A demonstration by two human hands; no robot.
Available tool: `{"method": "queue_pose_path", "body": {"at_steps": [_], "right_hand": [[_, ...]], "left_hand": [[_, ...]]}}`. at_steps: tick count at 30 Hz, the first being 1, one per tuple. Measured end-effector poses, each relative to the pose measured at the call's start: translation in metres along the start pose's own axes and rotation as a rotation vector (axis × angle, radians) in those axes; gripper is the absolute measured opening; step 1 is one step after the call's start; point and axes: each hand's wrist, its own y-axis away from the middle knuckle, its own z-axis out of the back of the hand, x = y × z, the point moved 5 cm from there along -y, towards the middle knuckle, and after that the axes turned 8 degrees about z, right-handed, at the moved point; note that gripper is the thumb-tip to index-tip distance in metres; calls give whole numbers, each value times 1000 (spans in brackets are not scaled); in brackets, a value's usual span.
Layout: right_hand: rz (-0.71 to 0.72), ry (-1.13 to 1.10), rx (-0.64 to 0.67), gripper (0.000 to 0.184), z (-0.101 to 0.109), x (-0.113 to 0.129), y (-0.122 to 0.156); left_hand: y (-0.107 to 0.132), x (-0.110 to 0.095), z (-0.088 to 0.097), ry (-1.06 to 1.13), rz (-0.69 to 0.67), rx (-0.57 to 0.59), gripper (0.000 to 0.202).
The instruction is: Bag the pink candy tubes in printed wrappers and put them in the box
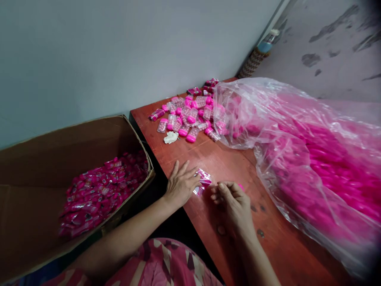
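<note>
My left hand [183,183] lies palm down near the table's left edge, fingers stretched and spread. Its fingertips touch a shiny pink and clear wrapper [204,178] that lies on the table. Just to the right, my right hand [235,200] is closed, with thumb and fingers drawn together and curled. A bit of bright pink [241,186] shows behind its knuckles; whether the hand grips it is hidden. Farther back lies a pile of small clear bottles with pink caps [193,115], filled with small round pieces.
A large clear plastic bag [262,131] of pink items covers the right of the red-brown table [166,155]. At left, an open cardboard box [139,139] holds many pink wrapped packs [98,190]. A crumpled white scrap [170,137] lies near the bottles. Behind stands a wall [119,51].
</note>
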Motion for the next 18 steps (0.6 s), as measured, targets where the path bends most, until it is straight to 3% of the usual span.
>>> {"method": "queue_pose_path", "body": {"at_steps": [5, 7, 10, 13, 18], "right_hand": [[159, 172, -76, 23, -1, 6, -8], [186, 130, -63, 32, -9, 6, -11], [102, -54, 39, 39, -24, 3, -16], [72, -127, 86, 37, -30, 11, -21], [27, 18, 362, 37, -36, 26, -33]], "left_hand": [[2, 1, 3, -42, -47, -68, 21], [3, -1, 4, -141, -132, -96, 20], [5, -9, 6, -239, -220, -109, 22], [3, -11, 15, -65, -40, -72, 38], [1, 1, 11, 304, 398, 251, 33]]}}
